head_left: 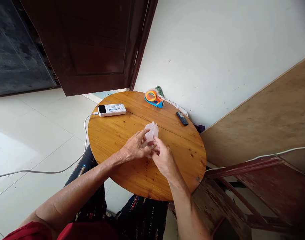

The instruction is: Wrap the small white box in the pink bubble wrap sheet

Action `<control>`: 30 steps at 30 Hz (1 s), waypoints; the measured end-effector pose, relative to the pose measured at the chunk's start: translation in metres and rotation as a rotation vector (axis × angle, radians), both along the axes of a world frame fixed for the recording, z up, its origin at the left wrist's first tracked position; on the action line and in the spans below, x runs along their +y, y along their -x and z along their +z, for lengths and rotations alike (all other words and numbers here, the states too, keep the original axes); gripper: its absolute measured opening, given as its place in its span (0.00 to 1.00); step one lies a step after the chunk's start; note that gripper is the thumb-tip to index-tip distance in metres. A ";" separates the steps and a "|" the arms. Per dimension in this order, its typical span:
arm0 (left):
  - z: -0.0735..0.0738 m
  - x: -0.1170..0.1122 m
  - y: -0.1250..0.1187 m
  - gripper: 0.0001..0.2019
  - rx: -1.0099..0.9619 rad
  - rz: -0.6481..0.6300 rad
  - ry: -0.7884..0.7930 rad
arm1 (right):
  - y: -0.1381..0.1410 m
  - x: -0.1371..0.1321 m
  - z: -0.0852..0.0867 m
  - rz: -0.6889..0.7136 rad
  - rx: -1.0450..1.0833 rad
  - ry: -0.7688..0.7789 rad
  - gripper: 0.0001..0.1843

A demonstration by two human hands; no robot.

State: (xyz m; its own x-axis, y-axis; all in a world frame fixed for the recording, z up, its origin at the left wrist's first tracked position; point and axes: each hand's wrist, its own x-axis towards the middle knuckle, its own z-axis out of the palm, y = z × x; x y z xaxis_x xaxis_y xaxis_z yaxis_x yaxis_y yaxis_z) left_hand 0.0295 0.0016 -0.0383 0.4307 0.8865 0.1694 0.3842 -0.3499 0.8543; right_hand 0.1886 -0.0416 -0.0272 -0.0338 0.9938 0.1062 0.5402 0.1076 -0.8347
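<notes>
A crumpled piece of clear, whitish plastic wrap (151,130) is between my two hands above the middle of the round wooden table (109,136). My left hand (137,146) has its thumb and fingers curled around the near left side of the wrap. From the right, my right hand (163,155) grips it, its thumb along the top and the other fingers bent underneath. The fingers of both hands meet at the wrap's near end, which they partly cover. Whether anything lies inside the wrap, I cannot tell.
A white power bank (114,110) with a plugged-in cable (86,133) lies at the table's left. At the back sits an orange and blue tape dispenser (153,97). A dark remote-like device (182,118) rests near the right edge. A white wall (217,50) stands behind.
</notes>
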 end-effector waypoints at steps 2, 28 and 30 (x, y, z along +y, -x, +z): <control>0.001 -0.001 -0.004 0.32 0.040 0.115 0.001 | 0.003 0.001 0.000 0.009 -0.150 -0.064 0.32; -0.001 -0.001 -0.014 0.39 0.251 0.060 -0.104 | -0.030 0.086 0.035 0.414 -0.849 -0.400 0.19; -0.003 0.000 -0.014 0.38 0.230 0.055 -0.098 | -0.029 0.085 0.040 0.430 -0.862 -0.421 0.20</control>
